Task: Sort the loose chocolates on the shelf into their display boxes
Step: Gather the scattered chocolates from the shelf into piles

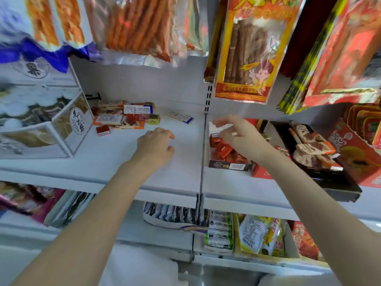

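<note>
Fingers (221, 122) of the right hand (240, 135) spread loosely above the box of red chocolates (227, 153), holding nothing; left hand (155, 146) curls empty on the shelf (115, 153).

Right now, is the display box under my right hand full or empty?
Partly full: red-wrapped chocolates lie inside the display box, below the right hand.

A white metal shop shelf (115, 153) runs across, split by a thin grey seam (203, 153). Behind it stands a pale back panel (144, 83) with a black slotted upright (209, 98). Soft, even light falls throughout.
</note>
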A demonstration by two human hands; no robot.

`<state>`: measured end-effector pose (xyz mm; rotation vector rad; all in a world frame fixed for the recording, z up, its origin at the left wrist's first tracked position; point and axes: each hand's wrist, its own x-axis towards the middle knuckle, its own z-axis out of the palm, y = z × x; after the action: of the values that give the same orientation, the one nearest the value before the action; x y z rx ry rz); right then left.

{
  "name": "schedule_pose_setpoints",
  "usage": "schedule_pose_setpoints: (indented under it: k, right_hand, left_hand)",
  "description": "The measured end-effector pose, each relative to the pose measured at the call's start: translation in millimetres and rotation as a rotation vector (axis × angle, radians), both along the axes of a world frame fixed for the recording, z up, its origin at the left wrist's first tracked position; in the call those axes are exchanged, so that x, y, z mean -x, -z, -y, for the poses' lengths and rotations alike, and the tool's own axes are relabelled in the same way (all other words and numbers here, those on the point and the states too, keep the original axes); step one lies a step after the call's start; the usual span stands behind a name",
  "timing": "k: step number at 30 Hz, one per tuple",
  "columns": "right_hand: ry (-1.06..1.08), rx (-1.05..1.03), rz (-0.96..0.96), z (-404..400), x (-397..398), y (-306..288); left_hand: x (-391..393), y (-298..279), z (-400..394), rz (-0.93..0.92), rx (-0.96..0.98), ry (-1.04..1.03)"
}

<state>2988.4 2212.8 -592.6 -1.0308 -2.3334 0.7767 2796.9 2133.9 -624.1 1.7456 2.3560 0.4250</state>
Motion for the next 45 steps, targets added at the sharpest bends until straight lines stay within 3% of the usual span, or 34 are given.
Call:
schedule_pose_setpoints:
  k: [6, 9, 12, 17, 21, 28, 33, 40, 45]
  right_hand:
    - [-0.118, -0.121, 0.307, -33, 107, 29]
    - [0.024, -0.234, 0.457, -56, 141, 45]
    - [0.109, -0.209, 0.533, -70, 157, 53]
    - [0.094, -0.185, 0.472, -74, 173, 46]
    - [-0.062, -0.149, 0.236, -65, 190, 50]
    - [-0.144, -0.196, 0.282, -46, 201, 58]
    - [-0.152, -0.283, 0.313, -41, 185, 53]
    - [-0.098, -0.185, 0.401, -41, 176, 61]
    - [-0.104, -0.092, 0.276, -18, 149, 52]
  left_hand:
    - [73, 17, 27, -0.016, -0.024, -0.203]
    - [100, 26, 29, -0.046, -0.049, -0.248]
    - [115, 31, 23, -0.097, -0.064, -0.267]
    - [129, 35, 13, -0.093, -0.105, -0.317]
    - [136, 39, 6, -0.034, -0.011, -0.261]
    - [119, 36, 17, 0.161, -0.148, -0.08]
    - [110, 28, 32, 0.31, -0.123, 0.118]
    - [115, 27, 37, 0.184, -0.055, -0.136]
    - [115, 20, 40, 0.194, -0.093, -0.131]
